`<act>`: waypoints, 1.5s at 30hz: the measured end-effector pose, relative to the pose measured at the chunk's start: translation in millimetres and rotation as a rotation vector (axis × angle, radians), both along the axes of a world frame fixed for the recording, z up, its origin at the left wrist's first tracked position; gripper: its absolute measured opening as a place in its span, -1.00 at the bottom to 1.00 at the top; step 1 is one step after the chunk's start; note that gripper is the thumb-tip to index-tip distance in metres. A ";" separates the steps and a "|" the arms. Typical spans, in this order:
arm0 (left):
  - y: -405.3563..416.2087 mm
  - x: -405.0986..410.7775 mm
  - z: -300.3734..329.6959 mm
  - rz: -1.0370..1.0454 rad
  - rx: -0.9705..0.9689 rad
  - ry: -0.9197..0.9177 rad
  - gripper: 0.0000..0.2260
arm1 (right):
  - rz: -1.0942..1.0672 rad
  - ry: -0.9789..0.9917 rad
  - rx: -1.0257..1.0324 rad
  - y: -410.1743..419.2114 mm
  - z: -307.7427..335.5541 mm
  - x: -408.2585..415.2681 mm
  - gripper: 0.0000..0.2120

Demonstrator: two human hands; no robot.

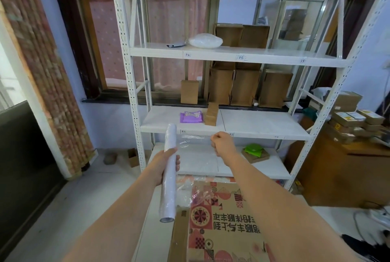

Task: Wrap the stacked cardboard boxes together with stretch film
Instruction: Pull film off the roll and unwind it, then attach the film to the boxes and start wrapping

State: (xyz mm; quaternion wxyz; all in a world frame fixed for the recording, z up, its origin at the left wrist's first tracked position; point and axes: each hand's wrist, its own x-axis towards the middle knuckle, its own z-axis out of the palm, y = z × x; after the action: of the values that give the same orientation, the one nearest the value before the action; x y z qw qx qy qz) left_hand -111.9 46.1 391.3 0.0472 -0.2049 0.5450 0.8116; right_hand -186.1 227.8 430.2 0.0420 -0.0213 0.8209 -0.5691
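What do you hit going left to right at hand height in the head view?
Left hand gripping the stretch film roll → pulled-out film sheet → right hand pinching the film edge → green packet on the shelf.

Both my arms were stretched forward, forearms bare. My left hand (pixel 167 161) was raised at mid-height, fingers (pixel 176 161) curled round the roll of stretch film (pixel 168 174), thumb on top. My right hand (pixel 221 142) sat slightly higher, fist closed, pinching the film's loose edge (pixel 195 138), knuckles facing away.

Storeroom, white metal shelving (pixel 221 53), brown cardboard boxes (pixel 244 86), stacked parcels (pixel 350 122)
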 end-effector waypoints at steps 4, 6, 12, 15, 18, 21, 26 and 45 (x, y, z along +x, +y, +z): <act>0.5 -5.2 -14.8 0.030 -0.055 -0.019 -0.75 | 0.147 -0.179 -0.414 -12.8 31.6 10.9 -0.77; 5.1 -6.1 -16.3 0.035 -0.029 -0.053 -0.76 | 0.226 -0.197 -0.477 -23.6 46.2 12.2 -0.80; 38.6 -7.4 -6.4 -0.054 0.121 -0.072 -0.71 | 0.632 -0.144 -0.311 -75.1 77.4 46.6 -0.83; 49.4 -7.8 -15.6 -0.067 0.282 0.083 -0.74 | 0.745 0.107 0.092 -85.0 84.3 52.9 -0.90; 52.3 -7.4 -21.0 -0.026 0.477 0.107 -0.71 | 0.324 0.309 0.118 -72.8 70.8 26.2 -0.85; 56.5 -4.1 -18.3 0.021 0.522 0.169 -0.64 | 0.130 0.130 0.309 -51.5 30.7 13.1 -0.86; 52.2 -4.0 -24.4 -0.011 0.059 0.121 -0.53 | 0.355 -0.504 -0.094 -42.9 -15.9 44.1 -0.59; -22.0 25.5 -85.4 -0.108 -0.019 0.043 -0.64 | 0.049 -0.338 0.031 -9.4 -88.1 58.7 -0.57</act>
State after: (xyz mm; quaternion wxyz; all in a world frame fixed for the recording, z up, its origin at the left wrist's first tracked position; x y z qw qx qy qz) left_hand -86.3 24.1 305.9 0.0775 -0.1583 0.5641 0.8067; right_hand -127.5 218.4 342.2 0.1938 0.0554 0.8102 -0.5504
